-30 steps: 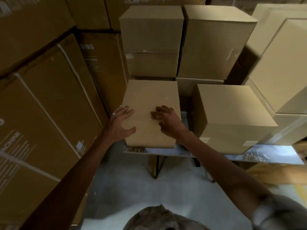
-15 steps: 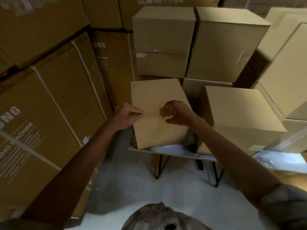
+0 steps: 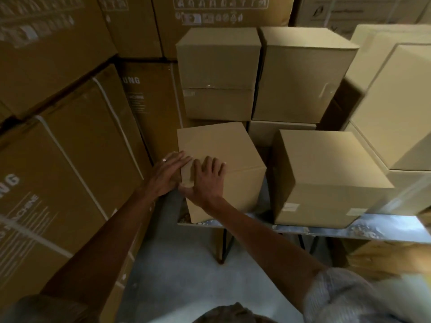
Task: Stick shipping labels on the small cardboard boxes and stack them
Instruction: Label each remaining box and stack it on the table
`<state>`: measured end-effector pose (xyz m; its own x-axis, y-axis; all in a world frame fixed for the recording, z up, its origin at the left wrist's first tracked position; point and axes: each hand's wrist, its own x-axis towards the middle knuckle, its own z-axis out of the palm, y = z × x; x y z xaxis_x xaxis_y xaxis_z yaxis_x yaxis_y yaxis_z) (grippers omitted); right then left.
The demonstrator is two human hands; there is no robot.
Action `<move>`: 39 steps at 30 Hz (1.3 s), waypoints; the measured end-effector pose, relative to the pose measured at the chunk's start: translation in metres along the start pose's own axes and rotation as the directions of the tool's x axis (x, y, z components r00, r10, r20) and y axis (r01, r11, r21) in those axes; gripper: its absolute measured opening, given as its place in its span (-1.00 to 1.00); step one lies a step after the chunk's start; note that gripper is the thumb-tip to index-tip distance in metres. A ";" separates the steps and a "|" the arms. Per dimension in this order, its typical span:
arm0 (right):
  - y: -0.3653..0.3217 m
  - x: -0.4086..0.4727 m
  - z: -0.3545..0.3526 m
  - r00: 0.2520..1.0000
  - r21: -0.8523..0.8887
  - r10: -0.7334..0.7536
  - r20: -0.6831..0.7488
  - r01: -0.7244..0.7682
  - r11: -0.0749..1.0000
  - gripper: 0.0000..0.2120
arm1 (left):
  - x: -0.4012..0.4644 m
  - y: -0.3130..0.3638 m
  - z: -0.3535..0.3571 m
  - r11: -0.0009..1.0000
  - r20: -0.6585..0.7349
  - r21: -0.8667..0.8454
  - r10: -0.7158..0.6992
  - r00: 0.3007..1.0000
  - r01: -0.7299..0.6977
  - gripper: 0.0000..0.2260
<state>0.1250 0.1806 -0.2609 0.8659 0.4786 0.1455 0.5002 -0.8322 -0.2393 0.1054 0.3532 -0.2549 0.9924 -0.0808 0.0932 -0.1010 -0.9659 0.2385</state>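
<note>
closed small box (image 3: 224, 148) on table (image 3: 326, 229); left hand (image 3: 166, 173), right hand (image 3: 206, 180) press it, fingers flat.

Near-left corner of the small box (image 3: 219, 155) under both hands; far-right boxes (image 3: 396, 108) blurred.

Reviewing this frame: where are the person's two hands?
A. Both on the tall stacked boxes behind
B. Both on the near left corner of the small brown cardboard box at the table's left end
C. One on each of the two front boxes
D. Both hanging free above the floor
B: the left hand and right hand lie with straight fingers on the near left corner of the small brown cardboard box on the table.
</note>
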 end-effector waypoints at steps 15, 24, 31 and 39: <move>0.106 0.007 -0.050 0.869 0.201 -0.401 0.289 0.355 0.913 -0.11 | -0.023 0.014 0.020 1.000 -0.184 0.009 0.017 0.983 -0.015 -0.24; 0.158 0.026 -0.087 0.831 0.115 -0.305 0.465 0.285 0.952 -0.11 | -0.015 0.023 0.020 0.993 -0.159 -0.076 -0.105 0.982 0.094 -0.34; 0.160 0.013 -0.088 0.939 0.122 -0.137 0.316 0.103 0.987 -0.22 | -0.022 0.057 0.036 0.889 -0.153 -0.446 -0.194 0.969 0.107 -0.26; 0.151 0.013 -0.058 0.918 0.165 -0.357 0.172 0.330 0.930 -0.38 | -0.047 0.084 0.061 0.870 -0.333 -0.464 -0.345 0.877 0.166 -0.32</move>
<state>0.2110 0.0451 -0.2393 0.6179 0.7844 0.0534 0.7517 -0.5695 -0.3326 0.0547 0.2611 -0.2978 0.8820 0.3447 0.3212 0.0443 -0.7394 0.6718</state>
